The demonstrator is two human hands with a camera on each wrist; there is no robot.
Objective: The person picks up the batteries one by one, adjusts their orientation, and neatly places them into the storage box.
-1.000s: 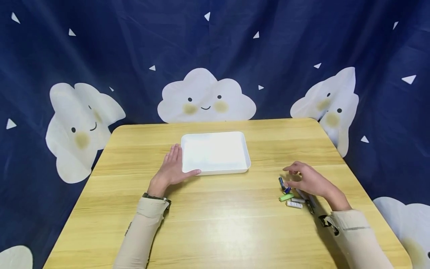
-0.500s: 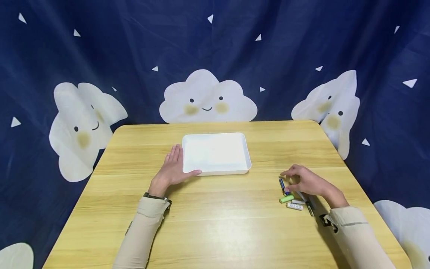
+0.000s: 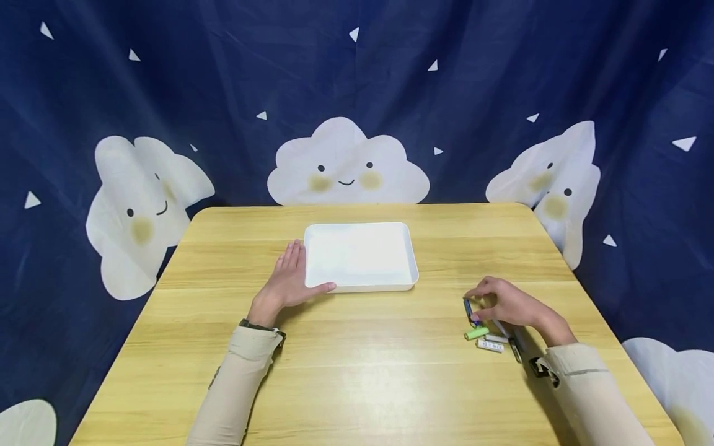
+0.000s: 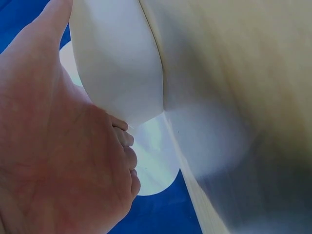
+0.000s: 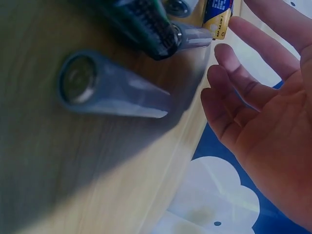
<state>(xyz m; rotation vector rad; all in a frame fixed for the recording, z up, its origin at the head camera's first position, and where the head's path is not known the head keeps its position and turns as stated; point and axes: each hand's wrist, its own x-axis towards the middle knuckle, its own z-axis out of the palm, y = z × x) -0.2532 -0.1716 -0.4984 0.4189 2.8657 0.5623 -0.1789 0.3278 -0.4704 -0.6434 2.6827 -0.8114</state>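
My left hand rests against the near-left corner of a white tray, thumb along the front wall and fingers beside the left one. In the left wrist view the palm faces the tray's side. My right hand is bent over a small group of batteries. Its index fingertip is at the far end of a blue battery, with the thumb near the other end; whether they pinch it cannot be told. In the right wrist view that fingertip meets a blue battery with a gold end.
A green battery, a white battery and a dark battery lie just in front of the right hand. A grey battery is close to the right wrist camera. Dark blue curtain surrounds the wooden table.
My right hand has come down and nearer to the blue battery, its index finger and thumb drawing closer together. The left hand keeps its place at the tray. The head view has shifted slightly.
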